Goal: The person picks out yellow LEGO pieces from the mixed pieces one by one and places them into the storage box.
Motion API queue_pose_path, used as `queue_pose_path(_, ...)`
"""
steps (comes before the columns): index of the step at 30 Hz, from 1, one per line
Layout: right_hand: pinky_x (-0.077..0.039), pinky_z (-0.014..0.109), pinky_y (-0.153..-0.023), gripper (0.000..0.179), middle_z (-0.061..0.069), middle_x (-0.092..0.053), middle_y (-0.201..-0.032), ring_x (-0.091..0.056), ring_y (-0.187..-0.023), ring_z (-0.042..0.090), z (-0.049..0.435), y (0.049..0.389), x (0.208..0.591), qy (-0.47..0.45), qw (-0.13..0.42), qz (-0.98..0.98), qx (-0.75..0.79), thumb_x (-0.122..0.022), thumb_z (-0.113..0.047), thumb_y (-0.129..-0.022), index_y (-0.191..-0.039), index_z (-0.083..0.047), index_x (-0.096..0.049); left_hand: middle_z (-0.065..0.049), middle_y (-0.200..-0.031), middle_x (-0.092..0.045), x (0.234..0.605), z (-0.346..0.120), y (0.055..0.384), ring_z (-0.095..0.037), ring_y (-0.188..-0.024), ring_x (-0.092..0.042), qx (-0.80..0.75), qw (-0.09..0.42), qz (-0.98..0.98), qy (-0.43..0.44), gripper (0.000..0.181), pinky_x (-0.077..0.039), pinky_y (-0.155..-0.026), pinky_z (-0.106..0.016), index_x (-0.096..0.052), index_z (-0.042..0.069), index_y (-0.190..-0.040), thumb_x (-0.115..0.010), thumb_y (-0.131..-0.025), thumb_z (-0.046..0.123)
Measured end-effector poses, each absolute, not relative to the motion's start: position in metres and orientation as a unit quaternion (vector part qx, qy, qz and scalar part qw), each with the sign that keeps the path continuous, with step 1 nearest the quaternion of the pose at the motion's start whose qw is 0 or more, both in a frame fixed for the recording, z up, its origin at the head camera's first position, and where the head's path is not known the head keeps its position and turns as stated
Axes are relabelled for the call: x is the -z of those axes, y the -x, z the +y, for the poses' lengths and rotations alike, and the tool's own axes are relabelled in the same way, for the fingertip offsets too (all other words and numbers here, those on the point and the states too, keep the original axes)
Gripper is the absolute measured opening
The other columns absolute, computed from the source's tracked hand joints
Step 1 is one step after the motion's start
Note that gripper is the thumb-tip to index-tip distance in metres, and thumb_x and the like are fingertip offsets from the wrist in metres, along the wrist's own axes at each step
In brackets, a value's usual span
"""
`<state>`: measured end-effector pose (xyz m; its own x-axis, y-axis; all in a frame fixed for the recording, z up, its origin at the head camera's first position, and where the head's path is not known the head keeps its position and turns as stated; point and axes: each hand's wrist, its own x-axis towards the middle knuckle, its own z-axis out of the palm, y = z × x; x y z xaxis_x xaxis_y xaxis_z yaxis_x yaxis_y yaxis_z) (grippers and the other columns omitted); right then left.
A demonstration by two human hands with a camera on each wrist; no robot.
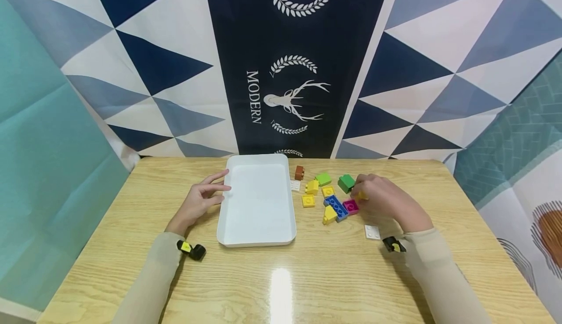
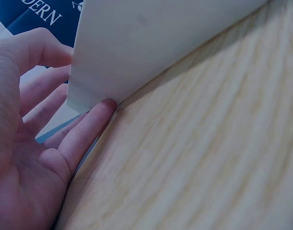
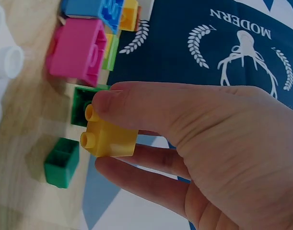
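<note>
My left hand (image 1: 203, 197) lies at the left side of the white tray (image 1: 259, 202), fingers loosely extended with their tips at its rim and wall; I judge this light contact is meant to steady it rather than lift it, since the tray sits flat on the bench (image 1: 246, 285). My right hand (image 3: 199, 124) pinches a yellow block (image 3: 112, 139) between thumb and fingers, its studs facing away from my palm. That tip grip probably suits so small a piece, leaving most of it uncovered.

Under and beside this hand are a dark green block (image 1: 346, 183) and a magenta block (image 1: 351, 207), which touches or nearly touches the long blue brick (image 1: 335, 207). The loose group lies right of the tray, seemingly so that each hand has its own side. A white square piece (image 1: 372, 232) lies apart, nearer me, close to my right wrist.
</note>
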<state>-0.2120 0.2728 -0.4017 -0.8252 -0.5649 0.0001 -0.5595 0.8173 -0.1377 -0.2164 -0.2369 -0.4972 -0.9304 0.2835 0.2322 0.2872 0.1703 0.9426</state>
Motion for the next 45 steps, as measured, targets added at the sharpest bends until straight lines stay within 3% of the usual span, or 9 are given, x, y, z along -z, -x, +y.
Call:
queue_pose_path(15,-0.071,0.049,-0.089,0.015,0.007,-0.078,-0.099,-0.074,-0.091,0.023,0.27,0.217,0.398,0.31,-0.035,0.947,0.073,-0.089,0.003,-0.088,-0.099,-0.007,-0.088,-0.033,-0.176,-0.043,0.492,-0.238,0.218,-0.063,-0.159,-0.044,0.608,0.009,-0.772,0.186,0.026,-0.043,-0.118,-0.003,-0.075,-0.019,-0.127,-0.069,-0.103,-0.01)
queue_pose_path(45,-0.072,0.048,-0.088,0.019,0.015,-0.079,-0.109,-0.078,-0.093,0.028,0.272,0.221,0.374,0.292,-0.024,0.955,0.042,-0.091,0.002,-0.089,-0.107,-0.003,-0.088,-0.029,-0.178,-0.043,0.495,-0.237,0.216,-0.058,-0.161,-0.044,0.611,-0.008,-0.773,0.171,0.028,-0.044,-0.117,-0.003,-0.074,-0.018,-0.128,-0.069,-0.102,-0.01)
